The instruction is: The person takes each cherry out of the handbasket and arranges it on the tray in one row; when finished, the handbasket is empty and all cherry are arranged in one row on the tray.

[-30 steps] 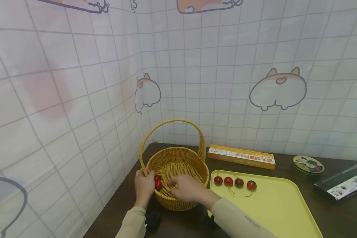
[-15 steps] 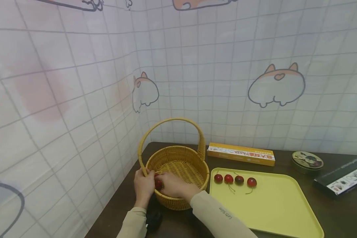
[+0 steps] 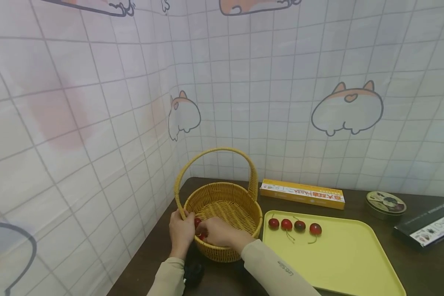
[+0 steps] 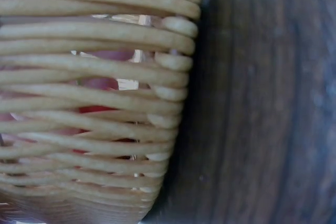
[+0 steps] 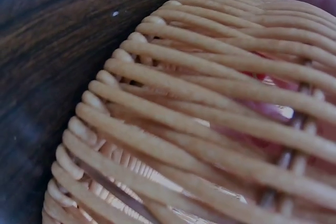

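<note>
A round wicker basket [image 3: 229, 255] with a tall arched handle stands on the dark table. My left hand [image 3: 181, 231] grips its left rim at the foot of the handle. My right hand [image 3: 220, 232] reaches inside, its curled fingers pinching a red cherry [image 3: 202, 237] low against the near left wall; the fingertips are partly hidden. Another cherry [image 3: 197, 222] shows between the two hands, beside the left thumb. Through the weave in the left wrist view, red fruit [image 4: 97, 108] shows in patches. The right wrist view also catches red [image 5: 255, 74] behind the basket's strands.
Right of the basket lies a yellow tray [image 3: 340, 259], with several stemmed cherries [image 3: 286, 224] in a row near its far left corner. An orange pasta box [image 3: 302, 194] lies behind it. Farther right are a round tin [image 3: 386, 203] and a black pasta box [image 3: 431, 222].
My right hand has moved left inside the basket, from above its floor to the cherries by the left wall. The left hand keeps its grip on the rim.
</note>
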Motion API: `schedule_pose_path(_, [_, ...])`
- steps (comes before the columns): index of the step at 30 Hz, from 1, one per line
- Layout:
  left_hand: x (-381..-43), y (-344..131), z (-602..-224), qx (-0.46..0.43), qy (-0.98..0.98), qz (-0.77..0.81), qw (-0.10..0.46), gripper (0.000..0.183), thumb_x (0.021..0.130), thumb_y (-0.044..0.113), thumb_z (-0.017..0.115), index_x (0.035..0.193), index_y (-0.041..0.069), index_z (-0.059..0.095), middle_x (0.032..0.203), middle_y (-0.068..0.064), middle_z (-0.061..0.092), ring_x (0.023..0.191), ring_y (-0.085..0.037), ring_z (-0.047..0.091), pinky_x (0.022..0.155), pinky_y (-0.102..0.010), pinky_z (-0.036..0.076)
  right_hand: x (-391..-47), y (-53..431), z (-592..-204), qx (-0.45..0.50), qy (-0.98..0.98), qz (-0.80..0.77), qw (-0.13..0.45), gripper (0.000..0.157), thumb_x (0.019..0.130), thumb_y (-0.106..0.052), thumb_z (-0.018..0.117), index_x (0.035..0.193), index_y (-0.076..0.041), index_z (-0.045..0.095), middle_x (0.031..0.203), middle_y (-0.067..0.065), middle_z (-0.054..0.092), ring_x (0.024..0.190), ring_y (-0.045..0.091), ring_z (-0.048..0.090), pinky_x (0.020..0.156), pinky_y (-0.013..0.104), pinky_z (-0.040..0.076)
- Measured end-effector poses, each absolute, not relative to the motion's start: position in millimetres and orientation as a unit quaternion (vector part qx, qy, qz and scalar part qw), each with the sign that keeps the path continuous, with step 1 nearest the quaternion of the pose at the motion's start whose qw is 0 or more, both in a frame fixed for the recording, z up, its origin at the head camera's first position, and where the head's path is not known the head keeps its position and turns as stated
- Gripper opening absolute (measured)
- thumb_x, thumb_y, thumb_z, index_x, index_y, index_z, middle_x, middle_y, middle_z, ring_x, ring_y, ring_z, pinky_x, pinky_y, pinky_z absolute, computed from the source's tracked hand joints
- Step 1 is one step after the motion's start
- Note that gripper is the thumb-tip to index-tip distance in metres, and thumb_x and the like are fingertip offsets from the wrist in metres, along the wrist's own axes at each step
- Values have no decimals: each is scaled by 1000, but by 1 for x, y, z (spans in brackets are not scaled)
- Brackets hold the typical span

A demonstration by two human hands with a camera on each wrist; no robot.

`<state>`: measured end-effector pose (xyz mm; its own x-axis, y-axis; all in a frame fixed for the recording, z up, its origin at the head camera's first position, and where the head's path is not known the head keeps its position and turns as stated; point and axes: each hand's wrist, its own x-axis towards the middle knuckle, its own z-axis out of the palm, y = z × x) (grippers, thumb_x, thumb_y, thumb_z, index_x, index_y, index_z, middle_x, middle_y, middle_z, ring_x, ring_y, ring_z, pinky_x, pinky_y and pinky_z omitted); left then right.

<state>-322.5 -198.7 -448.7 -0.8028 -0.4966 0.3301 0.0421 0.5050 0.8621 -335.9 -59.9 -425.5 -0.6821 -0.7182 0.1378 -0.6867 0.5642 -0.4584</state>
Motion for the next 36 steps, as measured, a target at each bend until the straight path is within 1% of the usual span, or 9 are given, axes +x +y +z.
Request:
schedule_pose_path(3, [-323, -199, -450, 138, -820, -480, 280, 18, 89, 16, 57, 74, 9, 49, 94, -13, 52, 80, -29, 48, 69, -37, 34, -334, -57, -425, -389, 888, -245, 17, 22, 86, -8, 69, 107, -12, 73, 97, -3, 70, 86, 8, 61, 76, 25, 50])
schedule_pose_path(9, [-325, -199, -448, 137, -818, -485, 278, 18, 89, 17, 57, 75, 10, 49, 95, -12, 51, 80, -28, 47, 69, -37, 34, -328, -42, -412, -371, 889, -266, -37, 24, 87, -7, 65, 108, -13, 75, 95, 3, 62, 80, 15, 50, 69, 29, 43])
schedule_pose_path(14, [-325, -198, -446, 136, -814, -490, 281, 19, 89, 17, 59, 75, 10, 48, 93, -12, 51, 77, -29, 47, 68, -38, 34, -324, -25, -399, -358, 885, -294, -49, 21, 85, -6, 69, 104, -12, 74, 100, 4, 59, 88, 18, 53, 74, 32, 46])
schedule_pose_path(18, [-323, -198, -447, 139, -812, -494, 278, 19, 90, 16, 58, 76, 10, 47, 94, -12, 50, 77, -28, 46, 68, -38, 34, -321, -12, -394, -339, 887, -311, -50, 25, 82, -3, 72, 104, -16, 72, 98, 2, 57, 86, 16, 53, 74, 31, 47])
schedule_pose_path(20, [-322, -199, -448, 139, -812, -494, 276, 20, 91, 16, 58, 76, 9, 47, 94, -12, 49, 78, -28, 46, 68, -38, 33, -320, -4, -392, -329, 888, -317, -54, 25, 83, -6, 73, 106, -17, 72, 97, 0, 57, 85, 15, 53, 73, 32, 47])
schedule_pose_path(23, [-322, -199, -449, 139, -813, -493, 276, 19, 91, 17, 57, 76, 10, 47, 94, -12, 49, 79, -29, 46, 68, -38, 33, -318, 10, -390, -322, 882, -339, -60, 25, 85, -12, 74, 109, -19, 72, 98, -1, 60, 84, 15, 59, 73, 33, 49])
schedule_pose_path(27, [-322, -199, -450, 136, -814, -492, 277, 20, 91, 17, 57, 76, 10, 47, 94, -12, 49, 79, -28, 45, 68, -37, 32, -315, 32, -389, -308, 871, -377, -68, 28, 87, -17, 73, 115, -17, 69, 104, 0, 62, 84, 16, 64, 73, 34, 53])
schedule_pose_path(31, [-323, -200, -451, 134, -813, -493, 279, 20, 91, 16, 57, 75, 10, 47, 93, -12, 49, 79, -28, 45, 68, -37, 32, -310, 52, -390, -280, 866, -408, -73, 31, 87, -19, 72, 117, -16, 67, 103, 0, 61, 83, 15, 61, 69, 30, 51])
schedule_pose_path(36, [-323, -200, -451, 137, -815, -488, 280, 18, 90, 18, 57, 77, 10, 48, 94, -11, 49, 81, -28, 46, 70, -38, 32, -307, 79, -394, -255, 860, -435, -76, 27, 89, -23, 71, 114, -18, 67, 101, -2, 61, 78, 14, 58, 62, 29, 49])
